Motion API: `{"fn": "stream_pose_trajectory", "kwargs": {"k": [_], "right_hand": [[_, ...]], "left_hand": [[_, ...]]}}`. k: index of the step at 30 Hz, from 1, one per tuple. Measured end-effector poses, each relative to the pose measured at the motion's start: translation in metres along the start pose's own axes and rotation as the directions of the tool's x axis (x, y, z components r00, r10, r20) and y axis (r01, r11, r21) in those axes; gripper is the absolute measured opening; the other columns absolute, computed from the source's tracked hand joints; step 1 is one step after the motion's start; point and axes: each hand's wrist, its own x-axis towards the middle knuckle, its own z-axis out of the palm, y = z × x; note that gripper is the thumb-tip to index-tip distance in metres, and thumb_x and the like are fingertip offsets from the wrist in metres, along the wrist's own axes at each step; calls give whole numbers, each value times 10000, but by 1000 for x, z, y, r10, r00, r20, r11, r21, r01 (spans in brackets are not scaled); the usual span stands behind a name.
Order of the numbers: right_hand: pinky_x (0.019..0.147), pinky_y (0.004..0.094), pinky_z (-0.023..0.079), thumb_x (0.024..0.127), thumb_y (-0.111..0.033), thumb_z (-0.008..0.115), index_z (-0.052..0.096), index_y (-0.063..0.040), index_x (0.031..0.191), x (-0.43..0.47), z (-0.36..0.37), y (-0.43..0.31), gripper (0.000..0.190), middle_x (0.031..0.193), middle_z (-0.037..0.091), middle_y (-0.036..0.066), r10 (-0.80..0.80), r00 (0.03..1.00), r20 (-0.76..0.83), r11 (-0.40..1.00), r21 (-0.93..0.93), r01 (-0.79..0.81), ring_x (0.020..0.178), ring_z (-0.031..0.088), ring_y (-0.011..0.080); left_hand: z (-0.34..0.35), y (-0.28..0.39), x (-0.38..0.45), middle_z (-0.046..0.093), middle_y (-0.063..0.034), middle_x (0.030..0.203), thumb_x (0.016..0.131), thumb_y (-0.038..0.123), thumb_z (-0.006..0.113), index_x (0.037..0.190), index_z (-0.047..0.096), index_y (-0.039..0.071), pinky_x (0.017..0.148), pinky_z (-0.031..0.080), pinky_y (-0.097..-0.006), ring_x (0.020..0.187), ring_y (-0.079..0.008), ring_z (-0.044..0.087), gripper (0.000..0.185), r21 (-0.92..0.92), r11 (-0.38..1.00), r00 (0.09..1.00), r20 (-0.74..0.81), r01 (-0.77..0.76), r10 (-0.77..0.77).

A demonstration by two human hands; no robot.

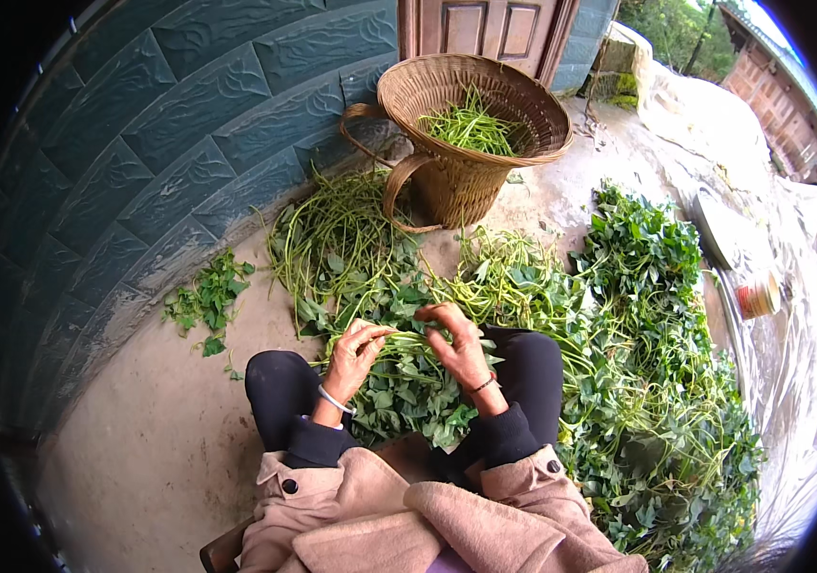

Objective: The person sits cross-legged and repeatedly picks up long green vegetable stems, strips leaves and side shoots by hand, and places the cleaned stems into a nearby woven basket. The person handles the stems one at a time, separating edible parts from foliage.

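Observation:
My left hand (353,362) pinches a green stem (403,335) between thumb and fingertips, above my lap. Close to the right, my right hand (457,347) is raised with thumb and index finger apart, beside the stem's other end. Leafy cut vines (408,405), with lobed leaves like sweet potato, lie between my knees under both hands. Just beyond is a tangled heap of stripped stems (337,229). Another pile of pale green stems and leaves (505,279) sits ahead to the right.
A wicker basket (444,190) with looped straps holds green stems (473,129) before a wooden door (484,29). A long leafy vine heap (645,401) runs along my right. Plastic sheeting (795,372) and a tub (758,297) lie beyond it. A tiled wall (165,129) stands left.

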Motion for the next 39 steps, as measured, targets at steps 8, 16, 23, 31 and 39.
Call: {"fn": "stream_pose_trajectory", "kwargs": {"k": [8, 16, 23, 31, 39], "right_hand": [[665, 386, 426, 788, -117, 694, 675, -62, 897, -3, 8, 3, 123, 805, 587, 69, -150, 968, 200, 957, -217, 193, 759, 513, 285], [673, 391, 406, 739, -157, 689, 647, -107, 809, -11, 17, 11, 96, 752, 551, 23, -108, 941, 321, 897, -378, 232, 795, 535, 245], [599, 390, 434, 716, -116, 687, 596, -82, 726, -13, 28, 53, 98, 694, 562, 60, -127, 953, -277, 833, -550, -49, 668, 542, 222], [665, 246, 491, 973, -108, 545, 579, -23, 1027, -1, -17, 50, 106, 887, 624, 38, 440, 700, -563, 785, 619, 4, 730, 606, 116], [751, 306, 555, 974, -99, 521, 564, -37, 1049, 1, -93, 19, 106, 969, 648, 90, 327, 418, -847, 904, 410, 122, 777, 661, 192]], "left_hand": [[2, -13, 0, 595, -56, 912, 824, 13, 677, 971, 717, 53, 760, 497, -273, 848, -169, 596, 158, 134, 985, 991, -57, -111, 119], [10, -10, -5, 573, -62, 869, 742, 42, 750, 884, 731, 58, 716, 496, -308, 795, -202, 597, 144, 249, 969, 997, -66, -10, 27], [22, -11, -7, 591, -66, 833, 736, 87, 751, 834, 728, 77, 718, 483, -325, 802, -219, 603, 102, 333, 941, 981, -195, 63, 3], [-47, -56, -3, 595, 24, 864, 866, 72, 687, 948, 699, 17, 597, 415, -182, 704, -37, 532, 100, -164, 985, 896, -427, 58, -124], [-49, -89, -7, 522, 51, 751, 946, 140, 604, 1053, 616, 36, 502, 344, -185, 570, -34, 422, 150, -511, 857, 789, -498, 68, -360]]}}
